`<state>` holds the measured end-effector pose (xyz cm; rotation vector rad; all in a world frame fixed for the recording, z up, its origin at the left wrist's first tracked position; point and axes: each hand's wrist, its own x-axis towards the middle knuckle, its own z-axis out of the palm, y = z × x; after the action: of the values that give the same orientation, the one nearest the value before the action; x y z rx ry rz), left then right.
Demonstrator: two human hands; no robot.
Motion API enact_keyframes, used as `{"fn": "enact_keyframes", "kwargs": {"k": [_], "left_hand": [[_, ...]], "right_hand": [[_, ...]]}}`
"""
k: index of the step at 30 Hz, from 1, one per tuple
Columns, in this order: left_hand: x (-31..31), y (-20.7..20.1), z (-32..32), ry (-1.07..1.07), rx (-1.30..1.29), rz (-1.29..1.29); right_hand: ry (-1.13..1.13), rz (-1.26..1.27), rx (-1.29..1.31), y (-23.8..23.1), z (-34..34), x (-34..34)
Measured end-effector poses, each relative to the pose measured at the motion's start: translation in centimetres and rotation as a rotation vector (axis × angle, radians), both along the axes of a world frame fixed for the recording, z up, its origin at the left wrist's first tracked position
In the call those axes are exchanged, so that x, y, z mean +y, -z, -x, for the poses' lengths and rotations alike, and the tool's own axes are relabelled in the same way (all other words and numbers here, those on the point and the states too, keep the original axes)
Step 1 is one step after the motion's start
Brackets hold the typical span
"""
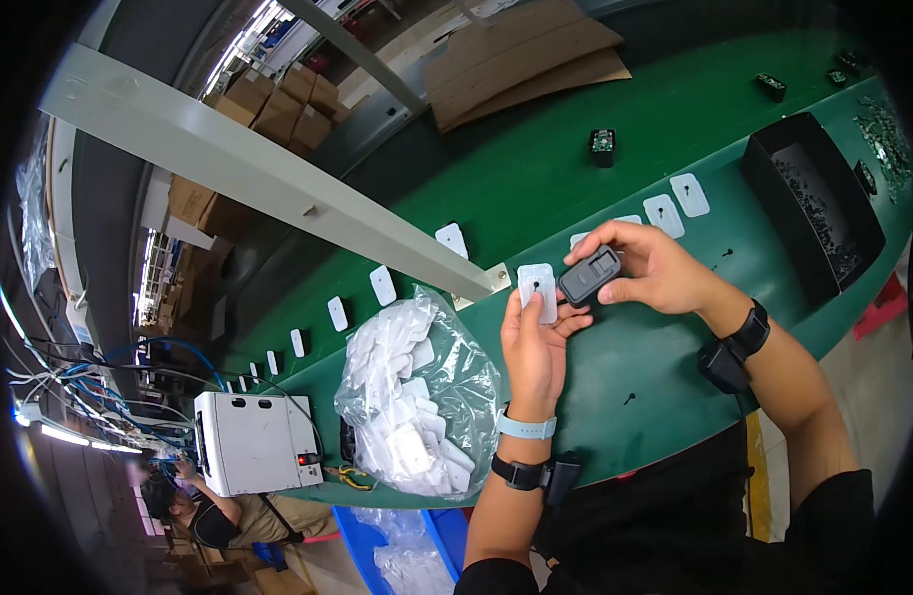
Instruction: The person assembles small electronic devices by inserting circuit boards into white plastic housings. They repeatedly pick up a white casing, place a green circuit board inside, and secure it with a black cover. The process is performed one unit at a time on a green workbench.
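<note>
Presently pinching a white plate [536, 274] in the left hand [536, 352], gripping a black device [586, 279] by its edges in the right hand [665, 270], apparently leaving both faces visible above the table [655, 362].

white boxy machine [243, 446], left | slanting metal beam [268, 178] | brown cardboard sheets [526, 59], far side | stacked cartons [283, 109] | blue bin [449, 533] holding clear plastic [412, 567]
</note>
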<state>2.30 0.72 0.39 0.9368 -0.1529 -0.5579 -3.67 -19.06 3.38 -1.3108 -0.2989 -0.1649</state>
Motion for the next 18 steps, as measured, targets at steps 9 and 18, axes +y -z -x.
{"fn": "enact_keyframes", "kwargs": {"k": [9,18], "left_hand": [[-0.7,-1.0,0.9,-0.004,-0.069,0.029],[-0.4,0.1,1.4,-0.138,-0.4,-0.165]], "right_hand": [[0.198,0.06,0.118,1.0,0.3,3.1],[0.399,0.026,0.415,1.7,0.1,4.1]]}}
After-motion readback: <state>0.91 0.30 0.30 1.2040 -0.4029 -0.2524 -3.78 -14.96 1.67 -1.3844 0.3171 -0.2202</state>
